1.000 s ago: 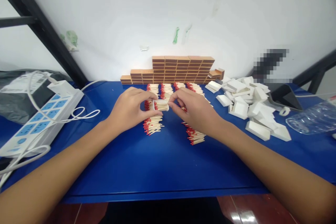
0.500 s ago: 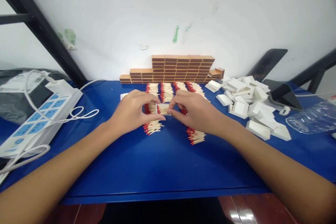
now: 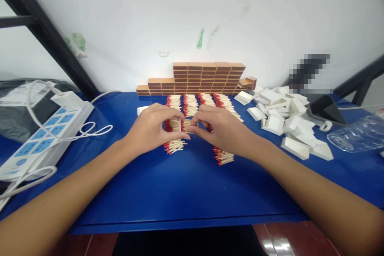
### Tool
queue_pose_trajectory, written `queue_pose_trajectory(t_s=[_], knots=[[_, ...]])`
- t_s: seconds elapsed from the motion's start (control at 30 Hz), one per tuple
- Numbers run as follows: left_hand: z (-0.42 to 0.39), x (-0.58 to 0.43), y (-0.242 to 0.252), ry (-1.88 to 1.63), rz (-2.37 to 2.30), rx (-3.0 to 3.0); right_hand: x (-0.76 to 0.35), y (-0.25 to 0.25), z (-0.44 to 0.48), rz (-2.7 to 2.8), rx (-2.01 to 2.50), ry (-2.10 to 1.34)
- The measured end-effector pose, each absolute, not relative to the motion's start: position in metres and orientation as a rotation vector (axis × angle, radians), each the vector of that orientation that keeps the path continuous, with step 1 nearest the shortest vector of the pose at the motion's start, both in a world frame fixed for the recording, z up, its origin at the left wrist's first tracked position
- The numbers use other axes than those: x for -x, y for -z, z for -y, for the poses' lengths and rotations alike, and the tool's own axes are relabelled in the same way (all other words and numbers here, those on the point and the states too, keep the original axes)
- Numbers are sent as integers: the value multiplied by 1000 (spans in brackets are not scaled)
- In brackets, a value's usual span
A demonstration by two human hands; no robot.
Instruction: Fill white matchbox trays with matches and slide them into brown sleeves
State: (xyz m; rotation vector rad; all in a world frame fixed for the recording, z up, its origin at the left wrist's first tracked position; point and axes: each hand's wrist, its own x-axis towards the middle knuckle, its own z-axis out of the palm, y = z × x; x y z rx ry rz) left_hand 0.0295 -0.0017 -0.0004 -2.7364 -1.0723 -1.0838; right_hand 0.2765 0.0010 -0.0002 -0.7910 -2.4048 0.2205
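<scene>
Between my two hands is a small white matchbox tray (image 3: 180, 125) with red-tipped matches in it. My left hand (image 3: 152, 129) grips its left end between thumb and fingers. At the right end, the thumb and fingertips of my right hand (image 3: 224, 129) are pinched on the tray and partly hide it. Rows of loose matches (image 3: 190, 105) lie on the blue table (image 3: 180, 192) behind and under the hands. A smaller bunch of matches (image 3: 223, 156) shows below my right hand. Another white tray (image 3: 142, 109) peeks out behind my left hand.
Brown matchboxes (image 3: 209, 77) are stacked along the wall. To the right lies a heap of white trays (image 3: 274, 122), with a clear plastic bottle (image 3: 357, 134) beyond it. A power strip (image 3: 48, 136) with white cables occupies the left side.
The tray and my hands have shifted very slightly to the right. My right fingertips now cover more of the tray's right end.
</scene>
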Motion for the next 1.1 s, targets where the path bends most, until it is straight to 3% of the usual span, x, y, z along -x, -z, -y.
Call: queue_pose_trajectory(t_s=[0.27, 0.5, 1.1], knots=[[-6, -16, -11, 1214, 1178, 2618, -264, 0, 20, 2441, 725, -352], [-5, -18, -7, 1111, 1177, 2624, -259, 9, 24, 2558, 872, -488], [-6, -17, -5, 1110, 1102, 2602, -255, 14, 25, 2555, 894, -503]])
